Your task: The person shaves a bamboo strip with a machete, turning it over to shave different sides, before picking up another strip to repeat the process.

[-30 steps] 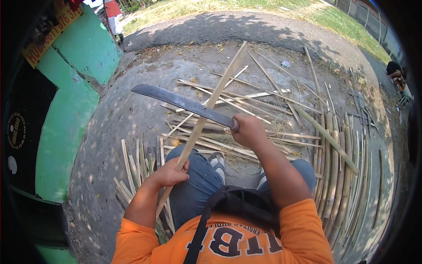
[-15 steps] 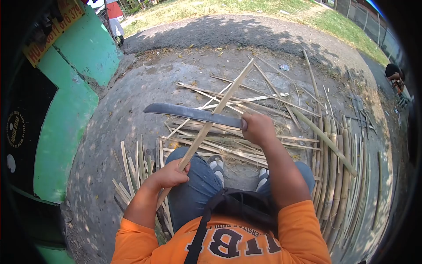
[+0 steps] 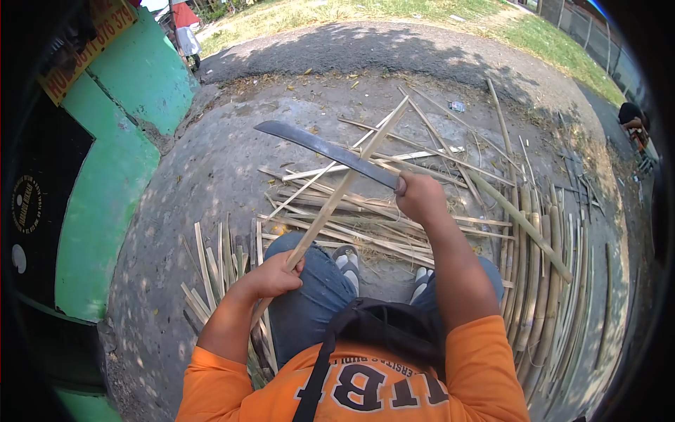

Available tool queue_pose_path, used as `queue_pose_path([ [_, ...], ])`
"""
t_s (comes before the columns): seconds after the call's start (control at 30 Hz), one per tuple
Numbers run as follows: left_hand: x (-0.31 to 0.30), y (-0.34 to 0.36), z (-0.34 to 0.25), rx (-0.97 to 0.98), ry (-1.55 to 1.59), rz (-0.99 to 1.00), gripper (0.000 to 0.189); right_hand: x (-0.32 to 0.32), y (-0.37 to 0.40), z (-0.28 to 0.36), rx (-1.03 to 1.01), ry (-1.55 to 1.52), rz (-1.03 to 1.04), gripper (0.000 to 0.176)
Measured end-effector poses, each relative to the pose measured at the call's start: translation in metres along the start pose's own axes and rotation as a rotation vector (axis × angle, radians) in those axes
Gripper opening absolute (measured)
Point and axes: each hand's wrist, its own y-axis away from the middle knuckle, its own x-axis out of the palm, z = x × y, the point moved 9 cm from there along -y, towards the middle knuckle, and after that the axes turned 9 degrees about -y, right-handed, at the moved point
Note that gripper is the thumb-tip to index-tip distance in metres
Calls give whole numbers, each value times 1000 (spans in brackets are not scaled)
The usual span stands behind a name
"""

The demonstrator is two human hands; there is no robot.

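Note:
My left hand [image 3: 280, 274] is closed round the lower part of a long pale bamboo strip [image 3: 323, 214], which slants up and away to the right. In my right hand [image 3: 420, 197] is the handle of a machete [image 3: 316, 143]. Its dark blade points up-left and crosses the strip above its middle, against or very near it. Beyond my knees, a pile of split bamboo strips [image 3: 380, 241] lies crosswise on the ground.
Bamboo poles [image 3: 538, 302] lie lengthwise at the right. More strips [image 3: 204, 264] stand out beside my left knee. A green wall [image 3: 105, 232] is at the left, a road [image 3: 337, 49] ahead. A person [image 3: 634, 121] crouches at the far right.
The machete has moved up and to the right along the strip, and its blade tilts more steeply. My right hand has shifted slightly right; my left hand holds its place.

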Motion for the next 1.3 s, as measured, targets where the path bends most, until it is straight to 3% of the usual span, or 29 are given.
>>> queue_pose_path([
  [0.13,1,0,-5,-18,18,36,30,-6,10,14,-25,-16,-51,14],
  [0.27,1,-1,-9,28,-10,-13,29,11,26,58,-243,-67,61,9],
  [0.4,0,5,-12,-44,-47,-3,27,32,41,85,-374,-22,178,6],
  [0.5,2,7,-11,-26,-34,-4,27,27,24,59,-309,-4,198,7],
  [0.63,2,4,-6,25,-20,-24,29,-12,-2,-16,42,-73,-26,13],
  [0.83,1,3,-4,-60,54,19,25,-21,6,1,-12,-64,-47,13],
  [0.87,2,4,-2,-64,62,21,25,-13,6,7,-123,-138,-63,11],
  [1.07,0,3,1,-32,-42,-22,26,27,31,72,-367,-63,216,7],
  [1.2,-1,6,-5,-16,-50,-34,26,18,24,64,-302,-69,179,7],
  [1.3,-1,9,-10,-4,-52,-28,26,-12,3,13,-111,-35,-77,10],
])
